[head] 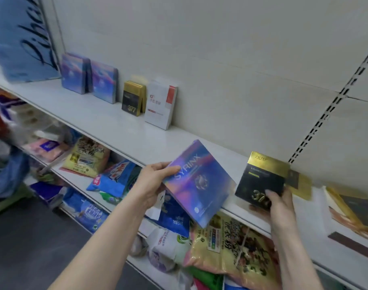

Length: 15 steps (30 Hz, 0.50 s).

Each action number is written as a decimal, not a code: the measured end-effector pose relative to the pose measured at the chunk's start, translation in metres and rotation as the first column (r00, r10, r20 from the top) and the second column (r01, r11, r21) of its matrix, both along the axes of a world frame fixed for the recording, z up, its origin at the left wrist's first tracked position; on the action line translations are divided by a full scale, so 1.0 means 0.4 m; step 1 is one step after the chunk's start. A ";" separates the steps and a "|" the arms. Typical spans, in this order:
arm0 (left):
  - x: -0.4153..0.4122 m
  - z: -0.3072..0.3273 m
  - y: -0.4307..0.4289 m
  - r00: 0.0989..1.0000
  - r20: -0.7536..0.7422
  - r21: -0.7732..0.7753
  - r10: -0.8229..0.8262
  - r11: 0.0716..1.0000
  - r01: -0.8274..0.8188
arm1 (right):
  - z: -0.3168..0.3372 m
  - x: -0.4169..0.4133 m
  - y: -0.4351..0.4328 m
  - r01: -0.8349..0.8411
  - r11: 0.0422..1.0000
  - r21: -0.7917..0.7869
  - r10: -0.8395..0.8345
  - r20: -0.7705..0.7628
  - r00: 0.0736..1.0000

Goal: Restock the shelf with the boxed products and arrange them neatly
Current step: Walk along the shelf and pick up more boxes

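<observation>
My left hand (152,181) grips a flat purple-blue SYRINX box (196,183), tilted, above the front edge of the white shelf (120,130). A black-and-gold box marked 377 (262,181) is held by my right hand (278,203) just over the shelf. Standing upright along the shelf's back are two purple-blue boxes (89,77), a black-and-gold 377 box (133,99) and a white-and-red box (161,106). Another gold box (300,183) lies flat behind my right hand.
A large blue box (22,38) stands at the shelf's far left. More gold and dark boxes (354,212) lie flat at the right. The lower shelf holds bags of goods (227,243). A slotted upright (329,109) runs up the back wall.
</observation>
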<state>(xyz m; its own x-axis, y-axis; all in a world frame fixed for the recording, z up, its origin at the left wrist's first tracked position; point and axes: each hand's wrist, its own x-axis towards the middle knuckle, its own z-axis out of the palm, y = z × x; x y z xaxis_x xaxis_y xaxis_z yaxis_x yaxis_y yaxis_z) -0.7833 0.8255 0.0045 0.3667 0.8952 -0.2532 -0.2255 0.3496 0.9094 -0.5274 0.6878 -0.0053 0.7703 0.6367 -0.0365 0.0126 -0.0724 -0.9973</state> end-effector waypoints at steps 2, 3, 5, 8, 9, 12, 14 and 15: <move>-0.057 -0.014 0.009 0.989 0.070 -0.042 0.130 0.991 -0.128 | 0.000 -0.076 0.026 -0.027 1.000 0.009 0.027 0.053 0.998; -0.087 -0.022 0.016 0.978 0.091 -0.056 0.189 0.981 -0.184 | 0.005 -0.117 0.039 -0.043 0.999 0.005 0.042 0.080 0.996; -0.152 -0.033 0.031 0.949 0.116 -0.070 0.293 0.955 -0.287 | 0.008 -0.197 0.072 -0.102 0.994 0.029 0.099 0.073 0.992; -0.264 -0.054 0.067 0.906 0.115 -0.079 0.407 0.913 -0.400 | 0.002 -0.307 0.138 -0.189 0.980 0.058 0.187 0.030 0.982; -0.308 -0.061 0.083 0.894 0.106 -0.069 0.436 0.900 -0.430 | 0.002 -0.345 0.163 -0.215 0.975 0.063 0.214 0.027 0.976; -0.443 -0.074 0.141 0.859 0.108 -0.054 0.501 0.865 -0.498 | -0.009 -0.455 0.253 -0.279 0.957 0.075 0.278 0.023 0.960; -0.512 -0.070 0.175 0.846 0.098 -0.063 0.525 0.851 -0.521 | -0.007 -0.515 0.304 -0.291 0.952 0.097 0.291 0.009 0.957; -0.561 -0.064 0.203 0.840 0.092 -0.059 0.535 0.845 -0.532 | -0.010 -0.558 0.344 -0.296 0.950 0.098 0.297 0.008 0.955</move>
<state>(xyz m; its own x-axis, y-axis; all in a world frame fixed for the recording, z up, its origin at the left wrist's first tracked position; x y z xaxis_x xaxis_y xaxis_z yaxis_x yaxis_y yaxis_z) -1.0075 0.9068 -0.0212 -0.1408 0.9522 -0.2710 -0.4748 0.1752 0.8625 -0.7504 0.8254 -0.0092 0.5462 0.8370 0.0323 0.0124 0.0305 -0.9995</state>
